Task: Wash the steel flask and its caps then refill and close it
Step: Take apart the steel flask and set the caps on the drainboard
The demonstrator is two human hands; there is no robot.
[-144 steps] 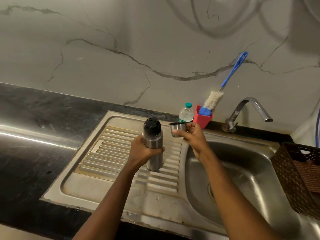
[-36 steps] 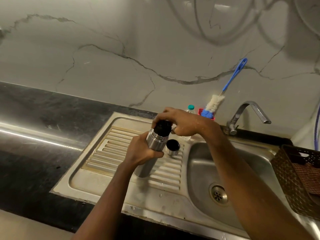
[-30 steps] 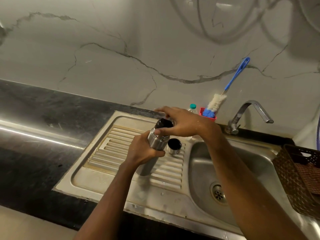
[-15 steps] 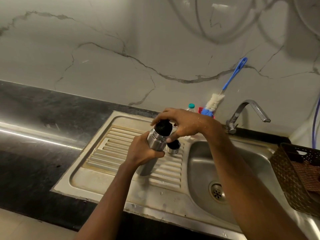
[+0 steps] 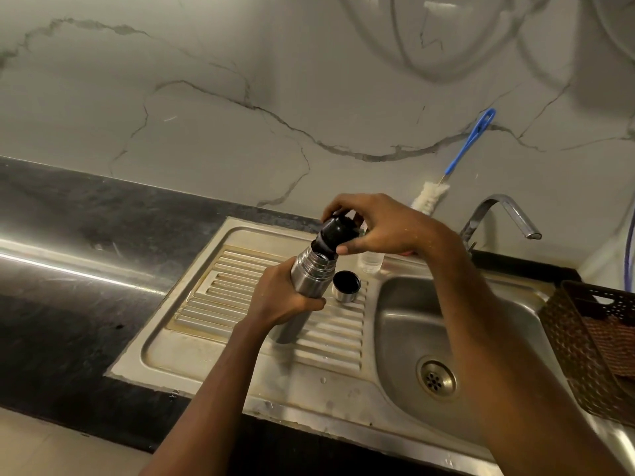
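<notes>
A steel flask (image 5: 311, 274) leans to the right over the ribbed drainboard (image 5: 240, 297). My left hand (image 5: 283, 298) grips its body. My right hand (image 5: 374, 230) holds the black inner stopper (image 5: 335, 233), which sits lifted and tilted just above the flask's mouth. The steel outer cap (image 5: 346, 286) stands open end up on the drainboard, right beside the flask.
The sink basin (image 5: 405, 324) with its drain (image 5: 436, 379) lies to the right, the tap (image 5: 498, 218) behind it. A blue-handled bottle brush (image 5: 457, 159) and a clear plastic bottle (image 5: 370, 261) stand at the wall. A brown basket (image 5: 598, 341) sits far right. Black countertop (image 5: 68, 269) spreads left.
The steel cap, held in my right hand earlier, now stands on the drainboard. My right hand has turned the black stopper and lifted it off the flask's mouth.
</notes>
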